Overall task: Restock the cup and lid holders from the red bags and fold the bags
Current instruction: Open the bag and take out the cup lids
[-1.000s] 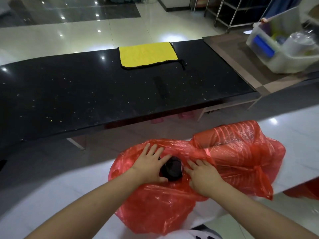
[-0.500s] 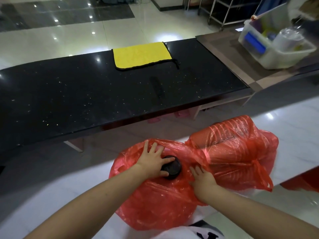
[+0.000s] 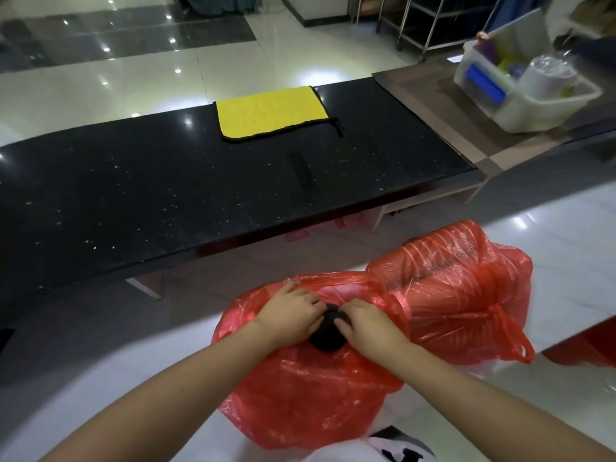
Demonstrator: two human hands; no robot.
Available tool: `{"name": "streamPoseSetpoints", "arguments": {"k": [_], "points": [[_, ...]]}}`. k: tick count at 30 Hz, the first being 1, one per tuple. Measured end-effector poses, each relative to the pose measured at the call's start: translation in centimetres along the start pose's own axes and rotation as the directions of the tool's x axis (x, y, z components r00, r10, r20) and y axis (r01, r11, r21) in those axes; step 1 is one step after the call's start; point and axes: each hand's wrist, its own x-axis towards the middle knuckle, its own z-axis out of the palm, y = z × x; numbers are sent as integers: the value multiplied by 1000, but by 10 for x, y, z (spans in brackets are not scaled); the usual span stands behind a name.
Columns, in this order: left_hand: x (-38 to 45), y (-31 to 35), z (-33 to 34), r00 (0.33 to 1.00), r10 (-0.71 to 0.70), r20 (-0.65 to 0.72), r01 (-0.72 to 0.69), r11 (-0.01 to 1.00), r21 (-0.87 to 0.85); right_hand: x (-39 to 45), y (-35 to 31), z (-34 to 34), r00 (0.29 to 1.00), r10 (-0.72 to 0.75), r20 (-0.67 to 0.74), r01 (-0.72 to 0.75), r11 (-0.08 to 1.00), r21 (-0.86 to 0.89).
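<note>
A: Surface and room?
B: Pale glossy worktop [image 3: 566, 261] near the camera. Beyond it, a long black speckled worktop [image 3: 166, 201] with a yellow cloth [image 3: 270, 113] lying flat at its far edge. Shiny tiled floor [image 3: 133, 78] behind. Far right, a white plastic tub [image 3: 520, 105] of mixed items on a brown surface.

A: The bags?
B: Two red bags on the pale worktop: near bag [image 3: 310, 395] in front of the person, far bag [image 3: 466, 295] touching it on the right, full, ribbed shapes showing through.

A: Anything hard to read?
B: A round black object [image 3: 328, 333] between the hands, half covered; cannot tell what it is. Tub contents blurred.

A: Fingers?
B: Left hand [image 3: 290, 315] and right hand [image 3: 370, 323] both on the near bag's top, fingers curled inward, bunching plastic round the black object. Fingertips nearly meet.
</note>
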Motion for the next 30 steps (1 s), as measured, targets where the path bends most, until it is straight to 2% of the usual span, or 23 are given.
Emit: {"name": "streamPoseSetpoints", "arguments": {"k": [2, 5, 7, 9, 12, 17, 22, 26, 30], "points": [[-12, -4, -3, 993, 18, -117, -16, 1000, 17, 7, -4, 10, 1000, 12, 14, -12, 1000, -2], [-31, -11, -3, 978, -13, -209, 15, 1000, 4, 15, -3, 24, 990, -97, 99, 114, 976, -187], [-41, -14, -3, 974, -53, -221, 50, 999, -21, 19, 1, 32, 967, -161, 195, 213, 936, -281], [-48, -15, -2, 975, -86, -207, 78, 996, -47, 22, 3, 41, 951, -165, 262, 258, 891, -375], [-55, -13, 4, 977, -117, -178, 108, 992, -61, 23, -2, 57, 962, -114, 249, 224, 851, -475], [-59, -6, 22, 979, -183, -89, 175, 981, -87, 29, -2, 73, 977, -30, 209, 124, 882, -455], [-59, -2, 25, 982, -190, -18, 188, 979, -83, 35, 2, 69, 972, -34, 233, 123, 918, -378], [-57, 0, 18, 978, -204, -29, 199, 972, -122, 27, -1, 54, 980, -37, 193, 99, 941, -323], [-55, 7, 8, 969, -219, -116, 185, 951, -248, 5, -4, 33, 997, -50, 60, 61, 977, -205]]}}
